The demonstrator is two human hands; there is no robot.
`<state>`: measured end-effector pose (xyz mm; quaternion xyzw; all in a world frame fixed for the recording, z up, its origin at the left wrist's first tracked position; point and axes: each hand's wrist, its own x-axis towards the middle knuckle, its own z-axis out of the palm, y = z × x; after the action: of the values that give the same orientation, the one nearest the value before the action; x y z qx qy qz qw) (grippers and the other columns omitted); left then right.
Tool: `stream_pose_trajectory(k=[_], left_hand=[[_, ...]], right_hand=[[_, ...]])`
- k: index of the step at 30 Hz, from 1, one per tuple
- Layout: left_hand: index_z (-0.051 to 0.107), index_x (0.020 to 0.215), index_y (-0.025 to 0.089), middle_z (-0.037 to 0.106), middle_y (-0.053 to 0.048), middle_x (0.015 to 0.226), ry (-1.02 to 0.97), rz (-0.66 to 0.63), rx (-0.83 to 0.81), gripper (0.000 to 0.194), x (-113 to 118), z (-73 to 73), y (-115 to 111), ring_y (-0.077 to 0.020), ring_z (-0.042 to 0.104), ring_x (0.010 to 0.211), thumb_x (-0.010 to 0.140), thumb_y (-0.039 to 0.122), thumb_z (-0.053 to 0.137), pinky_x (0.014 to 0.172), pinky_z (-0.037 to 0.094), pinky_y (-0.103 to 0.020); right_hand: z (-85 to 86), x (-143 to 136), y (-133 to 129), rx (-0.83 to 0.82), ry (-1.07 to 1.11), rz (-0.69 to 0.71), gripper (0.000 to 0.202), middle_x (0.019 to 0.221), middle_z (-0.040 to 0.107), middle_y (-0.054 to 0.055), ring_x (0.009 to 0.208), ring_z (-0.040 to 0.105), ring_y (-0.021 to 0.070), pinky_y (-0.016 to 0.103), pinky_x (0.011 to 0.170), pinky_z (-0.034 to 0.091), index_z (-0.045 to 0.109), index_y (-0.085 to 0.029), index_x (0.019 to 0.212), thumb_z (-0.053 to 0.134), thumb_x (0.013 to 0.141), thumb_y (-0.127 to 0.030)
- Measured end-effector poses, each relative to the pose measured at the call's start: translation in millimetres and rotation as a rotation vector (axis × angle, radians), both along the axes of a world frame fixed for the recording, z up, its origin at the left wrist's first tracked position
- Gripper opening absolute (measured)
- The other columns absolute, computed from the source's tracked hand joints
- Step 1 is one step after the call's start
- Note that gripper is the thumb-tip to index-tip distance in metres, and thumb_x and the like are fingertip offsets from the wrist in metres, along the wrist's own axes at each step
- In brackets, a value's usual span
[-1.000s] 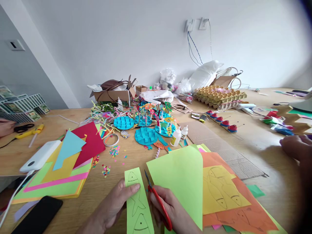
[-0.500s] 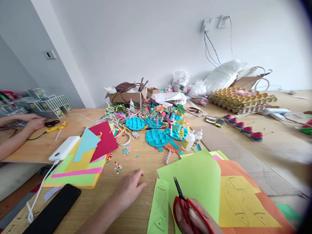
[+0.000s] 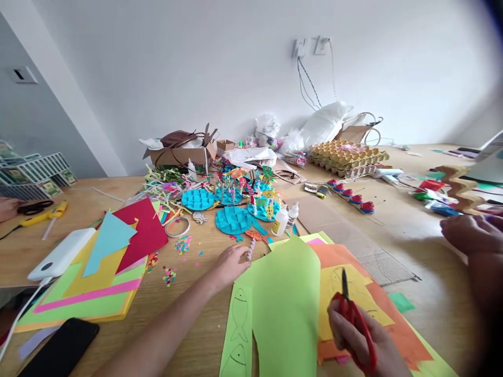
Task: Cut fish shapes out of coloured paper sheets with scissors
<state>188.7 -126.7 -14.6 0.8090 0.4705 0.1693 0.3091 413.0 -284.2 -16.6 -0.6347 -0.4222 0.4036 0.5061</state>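
My right hand (image 3: pixel 363 335) is wrapped round red-handled scissors (image 3: pixel 349 309), blades pointing up and closed, above a yellow sheet with pencil drawings (image 3: pixel 328 314) and orange paper (image 3: pixel 404 335). My left hand (image 3: pixel 231 264) reaches the top left corner of the green paper, near a twisted lilac strip (image 3: pixel 251 250); whether its fingertips hold anything is too small to tell. A large curled green sheet (image 3: pixel 288 303) lies between my hands. At its left is a narrow green strip with fish drawn on it (image 3: pixel 239 324).
Blue paper discs (image 3: pixel 232 221) with paper fish, glue bottles (image 3: pixel 280 221) and tape (image 3: pixel 177 226) stand beyond. Coloured papers (image 3: pixel 145 225) and a phone (image 3: pixel 63 351) lie left. Egg trays (image 3: pixel 346 157) sit behind. Another person's hand (image 3: pixel 471 235) is at right, another at far left.
My left hand has moved forward to the green paper's corner. My right hand has shifted right with the scissors, now over the yellow sheet. The view has turned right, bringing in another person's arm.
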Motion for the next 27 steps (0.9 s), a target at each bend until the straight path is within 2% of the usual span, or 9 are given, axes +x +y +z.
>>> stream_pose_trajectory(k=[2, 4, 7, 10, 14, 18, 21, 24, 27], left_hand=[[0.056, 0.104, 0.015, 0.059, -0.007, 0.109, 0.017, -0.035, 0.013, 0.025, 11, -4.3, 5, -0.0205, 0.057, 0.094, 0.084, 0.029, 0.052, 0.081, 0.047, -0.043], [0.055, 0.107, 0.016, 0.058, -0.008, 0.110, 0.022, -0.070, 0.021, 0.027, 19, -8.5, 5, -0.0206, 0.057, 0.094, 0.084, 0.029, 0.052, 0.080, 0.048, -0.042], [0.055, 0.108, 0.016, 0.056, -0.008, 0.115, -0.003, -0.110, 0.024, 0.029, 26, -14.0, 1, -0.0228, 0.055, 0.101, 0.083, 0.029, 0.054, 0.084, 0.045, -0.045], [0.055, 0.110, 0.017, 0.055, -0.010, 0.118, -0.048, -0.110, 0.015, 0.034, 26, -18.4, -6, -0.0244, 0.049, 0.111, 0.077, 0.024, 0.060, 0.093, 0.039, -0.043], [0.058, 0.110, 0.017, 0.057, -0.010, 0.116, -0.111, -0.095, -0.013, 0.041, 23, -22.1, -11, -0.0249, 0.047, 0.113, 0.069, 0.016, 0.062, 0.096, 0.037, -0.038], [0.057, 0.112, 0.019, 0.057, -0.010, 0.118, -0.206, -0.085, -0.040, 0.044, 21, -18.2, -14, -0.0249, 0.047, 0.113, 0.069, 0.015, 0.061, 0.097, 0.035, -0.039], [0.045, 0.126, 0.020, 0.043, -0.011, 0.135, -0.310, -0.086, -0.052, 0.061, 21, -4.3, -15, -0.0253, 0.033, 0.126, 0.068, 0.018, 0.064, 0.105, 0.022, -0.041], [0.030, 0.135, 0.021, 0.033, -0.011, 0.142, -0.420, -0.138, -0.110, 0.082, 18, 18.7, -14, -0.0250, 0.024, 0.130, 0.064, 0.026, 0.071, 0.107, 0.017, -0.041], [0.038, 0.130, 0.020, 0.058, -0.011, 0.118, -0.507, -0.241, -0.257, 0.072, 10, 43.9, -13, -0.0261, 0.047, 0.115, 0.066, 0.033, 0.069, 0.095, 0.035, -0.042]], right_hand=[[-1.5, 12, 2, -0.104, -0.125, -0.206, 0.033, 0.053, 0.054, -0.002, 0.047, 0.048, 0.0141, 0.024, 0.044, 0.040, 0.056, -0.020, 0.074, 0.062, 0.066, -0.052], [-2.1, 25, 9, -0.139, -0.211, -0.278, 0.039, 0.065, 0.061, 0.002, 0.055, 0.055, 0.0177, 0.027, 0.050, 0.045, 0.058, -0.020, 0.083, 0.064, 0.061, -0.052], [2.9, 42, 29, -0.176, -0.195, -0.203, 0.047, 0.080, 0.066, 0.007, 0.061, 0.060, 0.0207, 0.030, 0.053, 0.048, 0.058, -0.018, 0.089, 0.067, 0.056, -0.050], [11.6, 47, 54, -0.141, -0.222, -0.142, 0.044, 0.087, 0.065, 0.010, 0.065, 0.060, 0.0207, 0.030, 0.054, 0.047, 0.058, -0.015, 0.089, 0.067, 0.059, -0.046], [13.6, 38, 82, -0.076, -0.210, -0.093, 0.039, 0.074, 0.063, 0.006, 0.060, 0.057, 0.0177, 0.028, 0.052, 0.044, 0.058, -0.013, 0.085, 0.065, 0.063, -0.045], [19.6, 28, 91, -0.018, -0.218, -0.045, 0.031, 0.060, 0.056, -0.001, 0.055, 0.053, 0.0160, 0.028, 0.051, 0.041, 0.057, -0.015, 0.076, 0.066, 0.060, -0.040], [48.3, 18, 78, 0.022, -0.304, 0.009, 0.023, 0.059, 0.056, -0.002, 0.055, 0.050, 0.0154, 0.026, 0.050, 0.038, 0.059, -0.018, 0.077, 0.066, 0.061, -0.033], [90.3, 4, 56, 0.094, -0.618, 0.167, 0.016, 0.060, 0.058, 0.000, 0.050, 0.047, 0.0146, 0.026, 0.046, 0.035, 0.061, -0.022, 0.085, 0.059, 0.072, -0.032], [122.7, -7, 40, 0.263, -0.690, 0.252, 0.016, 0.066, 0.063, 0.003, 0.052, 0.051, 0.0164, 0.026, 0.047, 0.037, 0.063, -0.024, 0.083, 0.064, 0.069, -0.032]])
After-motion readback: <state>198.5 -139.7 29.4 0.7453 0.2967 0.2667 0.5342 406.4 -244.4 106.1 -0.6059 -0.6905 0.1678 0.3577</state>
